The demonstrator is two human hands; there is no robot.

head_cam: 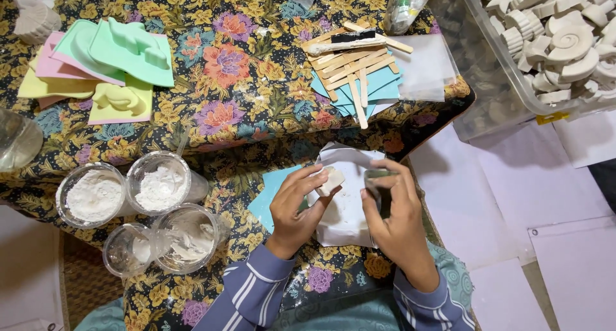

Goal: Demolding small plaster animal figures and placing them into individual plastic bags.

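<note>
Landmark: white paper sheet (346,209), crumpled, on the floral tablecloth (256,100) at the near table edge.

Small white plaster piece (332,179): over the sheet's upper left part, pinched in the left hand (296,206) between thumb and fingertips. Long axis tilted, running from lower left up to upper right, free end pointing toward the other hand.

Right hand (396,219): over the sheet's right edge, fingers curled and pressed around a small dark greenish strip (378,174), kind not clear. Just beside the plaster piece, apart from it by a narrow gap; strip lying to the piece's right, roughly level with it. Left hand the one in contact with the piece; nothing between piece and strip.

Around the sheet:
- Teal paper (269,193), partly tucked under the sheet's left side.
- Four clear plastic cups (157,186) of white powder or paste, well left of the sheet.
- Pastel rubber moulds (122,45), green, pink and yellow, stacked far up-left of the sheet.
- Wooden sticks (353,65) on blue paper, one coated white, straight above the sheet.
- Clear cup (404,7) above the sticks.
- Clear plastic bin (500,100) of white plaster casts, shells and stars, up-right of the sheet, off the table.
- White sheets on the floor (513,196), right of the paper sheet.
</note>
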